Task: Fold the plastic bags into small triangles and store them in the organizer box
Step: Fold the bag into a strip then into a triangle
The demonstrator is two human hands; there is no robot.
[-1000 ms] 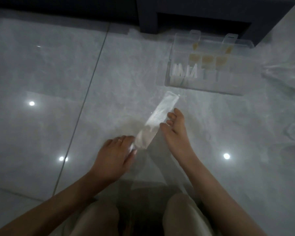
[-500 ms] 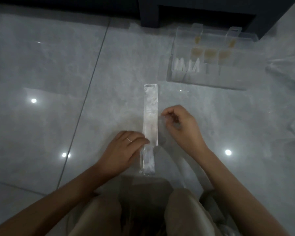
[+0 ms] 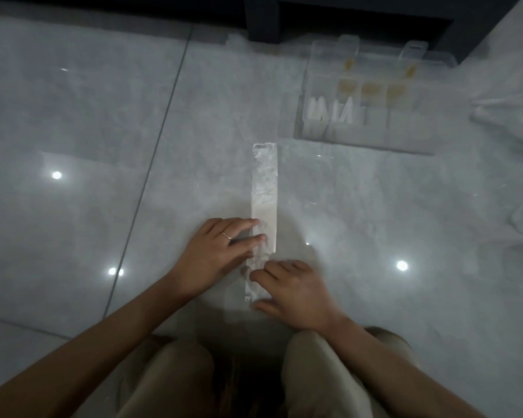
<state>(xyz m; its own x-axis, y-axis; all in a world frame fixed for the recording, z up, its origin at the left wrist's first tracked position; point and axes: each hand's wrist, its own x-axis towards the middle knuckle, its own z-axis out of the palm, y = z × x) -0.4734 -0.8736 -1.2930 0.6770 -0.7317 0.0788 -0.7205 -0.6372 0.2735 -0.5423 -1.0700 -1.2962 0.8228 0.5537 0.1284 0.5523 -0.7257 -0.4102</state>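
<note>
A clear plastic bag folded into a long narrow strip (image 3: 264,188) lies flat on the grey tiled floor, running straight away from me. My left hand (image 3: 218,254) rests on the strip's left edge near its middle, fingers straight and pressing it down. My right hand (image 3: 290,291) lies on the strip's near end, fingers spread over the lower corner. The clear organizer box (image 3: 405,140) stands open at the far right, with white and yellowish folded triangles in several compartments.
Loose crumpled plastic bags (image 3: 514,116) lie at the right edge of the floor. A dark cabinet base (image 3: 344,13) runs along the far side behind the box. My knees (image 3: 320,372) are just below the hands.
The right hand has moved from the strip's right side near its middle down to its near end. The left hand shifted slightly and now presses flat on the strip.
</note>
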